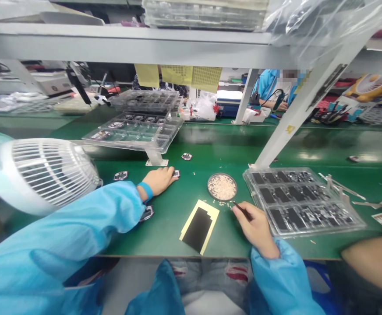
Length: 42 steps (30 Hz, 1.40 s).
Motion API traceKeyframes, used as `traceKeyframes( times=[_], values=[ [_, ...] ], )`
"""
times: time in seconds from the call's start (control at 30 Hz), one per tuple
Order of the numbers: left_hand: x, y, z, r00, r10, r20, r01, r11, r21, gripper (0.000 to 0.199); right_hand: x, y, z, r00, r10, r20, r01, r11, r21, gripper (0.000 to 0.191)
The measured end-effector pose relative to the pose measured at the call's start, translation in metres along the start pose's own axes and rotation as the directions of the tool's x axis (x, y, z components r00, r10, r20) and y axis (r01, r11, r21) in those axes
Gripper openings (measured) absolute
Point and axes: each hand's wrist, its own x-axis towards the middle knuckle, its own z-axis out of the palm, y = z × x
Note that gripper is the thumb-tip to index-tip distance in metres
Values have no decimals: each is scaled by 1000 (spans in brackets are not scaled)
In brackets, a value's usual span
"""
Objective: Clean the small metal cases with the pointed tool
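My left hand (158, 180), with a blue band at the wrist, reaches over the green bench. Its fingertips grip the edge of a small dark circuit board (176, 173) with a pale rim. In my right hand (255, 227) are dark tweezers (242, 209), their tip close to small pale scraps on the bench. Left of that tip lies a yellow sheet (213, 211) carrying a stepped black sheet (196, 230). Just beyond is a round dish (222, 187) full of pale bits. Similar small boards lie nearby, one (121, 176) by the fan and another (186, 156) farther back.
A white fan (51, 173) stands at the left. A clear tray (304, 201) of black parts sits at the right, with more trays (138, 131) on the raised ledge. A slanted post (289, 127) rises behind. Another person's arm (375, 267) is at the far right.
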Motion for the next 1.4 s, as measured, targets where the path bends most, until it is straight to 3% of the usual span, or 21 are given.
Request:
traceKeyframes(
  times=[0.13,0.3,0.4,0.47,0.6,0.73,0.83,0.93,1.03,1.13,1.27,1.4],
  values=[
    [26,46,-1,996,82,-41,-84,995,-48,46,2,0,0,1000,9,9,-9,1000,-21,24],
    [97,99,-17,985,102,-137,-121,983,-136,41,5,1,2,1000,21,17,-19,997,-76,27],
    [129,119,-31,971,60,-231,-108,974,-200,45,6,2,2,999,43,4,-42,996,-75,28],
    [133,123,-38,964,52,-261,-116,965,-234,46,6,2,2,999,53,-8,-54,997,-53,28],
    [97,102,-46,965,110,-238,-172,951,-257,34,5,1,1,999,52,-14,-52,996,-68,27],
    [24,49,-57,975,145,-171,-188,944,-271,33,3,-1,1,999,24,22,-21,995,-102,25],
    [-36,4,-66,990,65,-128,-100,954,-284,39,2,0,1,999,3,53,3,995,-99,23],
    [-90,-24,-65,999,-39,-38,28,963,-269,37,1,2,1,997,-14,70,21,995,-97,21],
    [-129,-28,-51,998,-42,49,51,975,-215,40,0,4,1,996,-16,90,27,993,-114,22],
    [-149,-18,-30,999,-46,-1,46,988,-146,50,0,5,2,995,-18,101,31,992,-125,23],
    [-151,-9,-11,997,-23,-74,16,996,-84,37,-1,2,1,995,-28,97,34,998,-62,19],
    [-138,9,-16,990,27,-139,-55,977,-204,28,-1,-4,-3,997,-72,7,71,995,68,17]
  ],
)
